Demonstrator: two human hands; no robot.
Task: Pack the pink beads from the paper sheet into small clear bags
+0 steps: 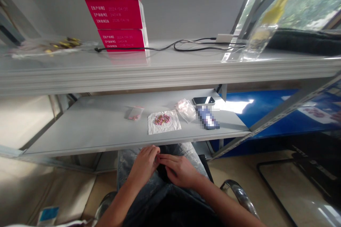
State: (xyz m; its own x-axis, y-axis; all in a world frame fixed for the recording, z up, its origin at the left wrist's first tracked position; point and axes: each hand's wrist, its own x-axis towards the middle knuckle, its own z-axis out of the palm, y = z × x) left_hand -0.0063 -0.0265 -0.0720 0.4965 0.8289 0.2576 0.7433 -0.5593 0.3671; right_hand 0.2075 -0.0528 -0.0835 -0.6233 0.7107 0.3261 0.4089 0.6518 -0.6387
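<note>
Both my hands rest over my lap, just below the front edge of the grey lower shelf (87, 127). My left hand (145, 165) is curled, its fingertips pinched against those of my right hand (179, 170). Whatever they pinch between them is too small to make out. On the shelf above my hands lies a white sheet (170, 127) with a small heap of pink and gold beads (162, 119). A small clear bag with pink bits (135, 112) lies to its left, and a crumpled clear bag (185, 110) lies to its right.
Two phones lie at the shelf's right end, one dark (203, 100) and one blurred (207, 117). The upper shelf (160, 67) carries stacked red boxes (117, 14), a black cable (165, 46), plastic bags and a white adapter (225, 38). A chair's chrome armrest (238, 193) is by my right arm.
</note>
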